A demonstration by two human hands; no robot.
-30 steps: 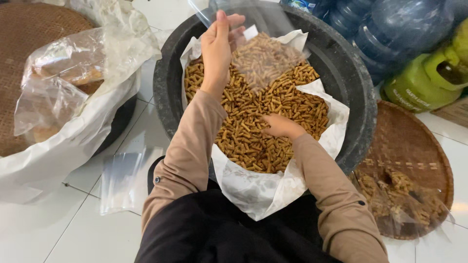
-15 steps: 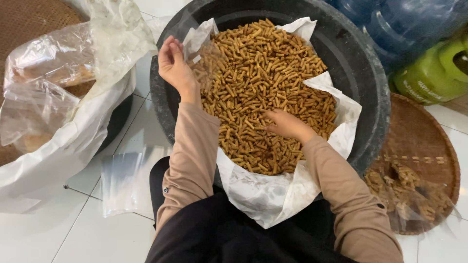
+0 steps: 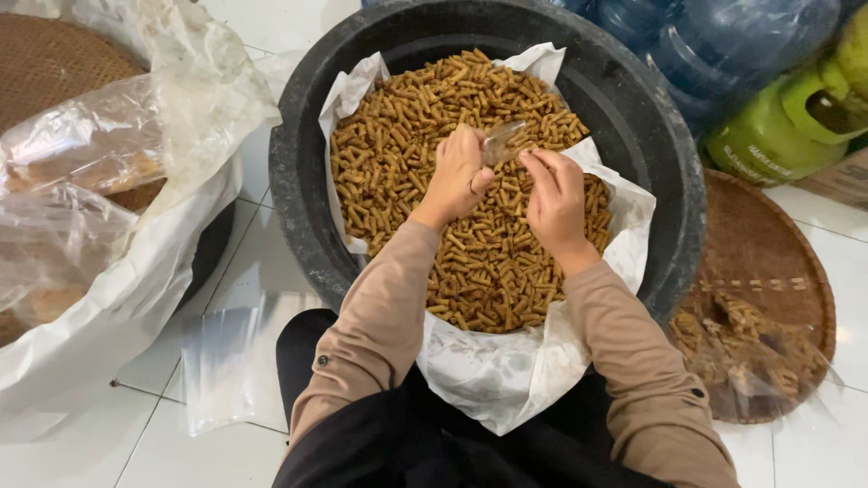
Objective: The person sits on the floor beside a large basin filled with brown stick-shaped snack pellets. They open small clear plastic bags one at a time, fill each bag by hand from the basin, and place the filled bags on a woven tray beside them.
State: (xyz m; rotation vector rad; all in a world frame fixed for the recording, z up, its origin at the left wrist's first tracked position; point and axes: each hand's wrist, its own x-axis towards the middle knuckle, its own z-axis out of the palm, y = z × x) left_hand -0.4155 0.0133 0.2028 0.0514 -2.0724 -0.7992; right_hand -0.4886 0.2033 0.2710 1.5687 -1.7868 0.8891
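Note:
A big black tub point(image 3: 298, 208) lined with white paper point(image 3: 506, 370) is full of short brown stick snacks point(image 3: 416, 136). My left hand point(image 3: 459, 176) and my right hand point(image 3: 556, 199) meet over the middle of the pile. Between them they pinch a small clear plastic bag point(image 3: 503, 141), its mouth at my fingertips. The left fingers are closed on the bag's edge, and the right fingers hold its other side.
A stack of clear plastic bags point(image 3: 221, 361) lies on the white tile floor at my left knee. Left stands a woven tray point(image 3: 54, 63) under crumpled plastic sheeting point(image 3: 136, 181). Right: a woven tray point(image 3: 768, 262) with filled bags, a green gas cylinder point(image 3: 796, 117), blue water jugs point(image 3: 723, 45).
My left hand came back from the tub's left rim to the middle. My right hand lifted off the snacks to meet it, and a small clear bag is now held between them.

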